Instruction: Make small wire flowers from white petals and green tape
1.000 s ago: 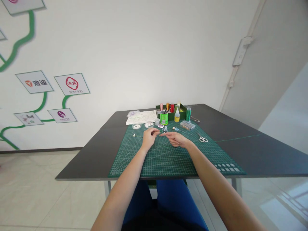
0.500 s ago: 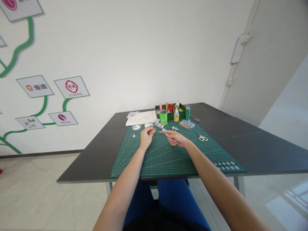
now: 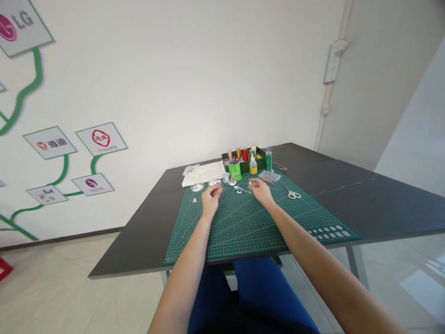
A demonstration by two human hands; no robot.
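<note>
My left hand (image 3: 211,199) is raised over the green cutting mat (image 3: 236,227), thumb and fingers pinched together; anything between them is too small to make out. To the right, my right hand (image 3: 261,191) is closed too, its fingertips just left of the clear plastic case (image 3: 269,176); what it grips cannot be made out. Between the hands lie small shiny pieces (image 3: 238,189) on the mat. A small white piece on a thin stem (image 3: 194,200) rests left of my left hand. White-handled scissors (image 3: 294,195) lie to the right of my right hand.
Behind the hands stand a bright green tin (image 3: 235,171), a yellow glue bottle (image 3: 253,165), a green thread spool (image 3: 269,160) and a dark green box (image 3: 261,155) of spools. Shallow dishes (image 3: 197,187) and white sheets (image 3: 205,173) are at the back left.
My right hand has moved right, away from my left hand, and its pointing forefinger has drawn in. My left hand stays pinched in nearly the same place. The view has tilted slightly.
</note>
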